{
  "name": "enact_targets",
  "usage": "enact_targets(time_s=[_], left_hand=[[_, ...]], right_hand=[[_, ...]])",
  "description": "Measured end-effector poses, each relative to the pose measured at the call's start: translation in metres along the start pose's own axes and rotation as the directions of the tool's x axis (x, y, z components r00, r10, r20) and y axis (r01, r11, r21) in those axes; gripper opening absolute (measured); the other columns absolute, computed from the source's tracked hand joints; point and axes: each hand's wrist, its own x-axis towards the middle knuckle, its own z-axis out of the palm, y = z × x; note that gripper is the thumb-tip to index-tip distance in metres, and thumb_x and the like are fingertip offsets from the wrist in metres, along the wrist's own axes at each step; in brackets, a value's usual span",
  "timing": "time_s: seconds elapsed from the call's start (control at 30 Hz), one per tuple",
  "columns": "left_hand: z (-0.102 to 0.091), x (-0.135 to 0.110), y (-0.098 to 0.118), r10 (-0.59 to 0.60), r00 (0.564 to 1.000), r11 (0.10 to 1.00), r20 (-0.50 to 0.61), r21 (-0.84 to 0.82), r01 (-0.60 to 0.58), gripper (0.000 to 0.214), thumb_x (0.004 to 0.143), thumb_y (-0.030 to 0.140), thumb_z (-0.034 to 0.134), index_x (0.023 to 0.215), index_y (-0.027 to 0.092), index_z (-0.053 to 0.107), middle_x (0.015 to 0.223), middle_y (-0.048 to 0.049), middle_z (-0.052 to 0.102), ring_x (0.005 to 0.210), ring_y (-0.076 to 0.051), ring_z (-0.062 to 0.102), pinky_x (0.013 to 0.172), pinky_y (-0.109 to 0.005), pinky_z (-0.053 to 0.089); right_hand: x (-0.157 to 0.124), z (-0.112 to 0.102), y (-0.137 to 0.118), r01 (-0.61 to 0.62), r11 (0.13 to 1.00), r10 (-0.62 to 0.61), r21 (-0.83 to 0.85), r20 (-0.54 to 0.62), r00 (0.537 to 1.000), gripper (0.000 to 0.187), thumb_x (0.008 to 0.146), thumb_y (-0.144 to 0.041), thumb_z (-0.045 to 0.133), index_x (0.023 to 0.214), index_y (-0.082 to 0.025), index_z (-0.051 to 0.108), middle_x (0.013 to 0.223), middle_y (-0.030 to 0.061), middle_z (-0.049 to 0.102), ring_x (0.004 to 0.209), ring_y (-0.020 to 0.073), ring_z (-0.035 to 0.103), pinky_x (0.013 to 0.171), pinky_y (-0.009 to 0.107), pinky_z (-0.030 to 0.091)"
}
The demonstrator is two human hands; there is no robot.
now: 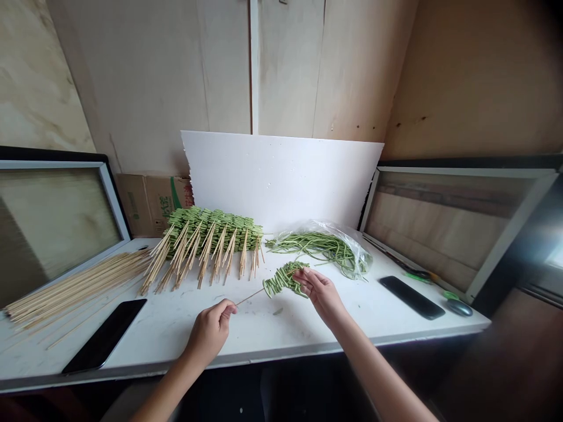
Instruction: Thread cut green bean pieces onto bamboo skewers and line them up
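Observation:
Between my hands is a bamboo skewer (pixel 250 297) threaded with a green long bean (pixel 277 280) folded into zigzag loops. My left hand (pixel 213 325) is closed on the skewer's bare lower end. At the other end, my right hand (pixel 319 290) pinches the bean near the skewer's tip; the tip itself is hidden by the fingers and bean. Behind them lies a stack of threaded bean skewers (pixel 215 231), their bare stick ends pointing toward me. To the right of the stack, loose long beans (pixel 314 243) spill from a clear plastic bag (pixel 352 237).
Loose bamboo skewers (pixel 79 281) lie at the left, beside a black phone or tablet (pixel 105 334). On the right are another phone (pixel 412 297), a mouse (pixel 460 308) and a green-handled tool (pixel 417 277). A white board (pixel 281 176) and cardboard box (pixel 147 202) stand behind.

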Motion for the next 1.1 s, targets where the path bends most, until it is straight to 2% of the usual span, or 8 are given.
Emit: enact_targets(time_s=[0.13,0.63,0.8,1.1], left_hand=[[-0.001,0.0,0.003,0.013,1.0,1.0,0.002,0.006,-0.013,0.034,0.103,0.033,0.04,0.085,0.022,0.066,0.075,-0.0023,0.074,0.061,-0.018,0.067,0.062,-0.026,0.047],[0.001,-0.001,0.005,0.015,1.0,1.0,0.0,-0.017,-0.015,0.033,0.102,0.032,0.042,0.083,0.021,0.067,0.072,-0.0027,0.073,0.059,-0.018,0.066,0.061,-0.026,0.047],[0.002,-0.002,0.005,0.018,1.0,1.0,-0.002,0.001,-0.018,0.034,0.101,0.03,0.042,0.083,0.021,0.068,0.067,-0.0018,0.07,0.053,-0.016,0.061,0.057,-0.025,0.043],[0.005,-0.003,0.003,0.022,1.0,1.0,0.013,-0.007,-0.022,0.033,0.102,0.03,0.041,0.083,0.022,0.066,0.075,-0.0035,0.074,0.061,-0.018,0.067,0.062,-0.026,0.047]], right_hand=[[-0.004,0.005,-0.002,0.011,1.0,-0.011,-0.029,0.002,1.0,0.039,0.077,-0.054,0.083,0.097,-0.021,0.079,0.11,0.0116,0.08,0.118,0.0328,0.069,0.083,0.037,0.057],[-0.003,0.007,0.004,0.003,1.0,-0.002,0.031,-0.019,1.0,0.039,0.076,-0.053,0.084,0.097,-0.021,0.079,0.11,0.0117,0.08,0.114,0.0321,0.071,0.079,0.036,0.058],[-0.004,0.009,0.005,0.038,0.999,-0.038,0.004,-0.031,0.999,0.039,0.075,-0.055,0.082,0.095,-0.021,0.079,0.107,0.0117,0.08,0.115,0.0331,0.071,0.086,0.04,0.058],[-0.006,0.013,0.008,0.089,0.995,-0.091,-0.032,-0.059,0.994,0.028,0.08,-0.05,0.078,0.09,-0.024,0.08,0.103,0.0094,0.081,0.11,0.0301,0.072,0.093,0.041,0.055]])
